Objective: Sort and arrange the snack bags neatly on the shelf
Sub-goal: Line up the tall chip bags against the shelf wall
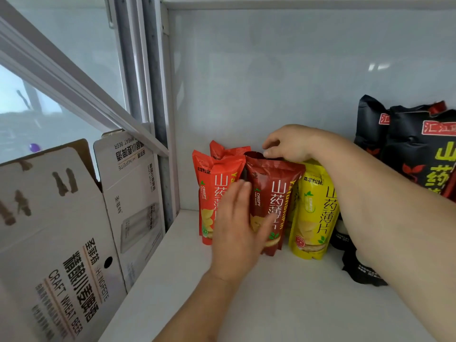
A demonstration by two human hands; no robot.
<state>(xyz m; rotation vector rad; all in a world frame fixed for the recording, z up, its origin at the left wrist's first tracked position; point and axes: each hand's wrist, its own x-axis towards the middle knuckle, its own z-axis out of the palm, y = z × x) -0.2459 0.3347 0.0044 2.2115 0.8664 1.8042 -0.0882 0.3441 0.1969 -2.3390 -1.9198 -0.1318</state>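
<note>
Dark red yam-chip bag (274,193) upright betw orange bag (209,193) & yellow bag (313,213); R hand (291,146) pinches its top, L hand (237,230) flat, fingers straight, vs its front.

White shelf (283,304) holds upright orange-red snack bags (209,193) at left, dark red bag (276,193) beside them, yellow bag (313,211) next, black bags (419,154) rightmost.

"CRISPY" on the dark red bag (272,201), "CRAFT WHEAT BEER" on the cardboard box (61,267), perhaps "90" on the black bag (362,270)
</note>
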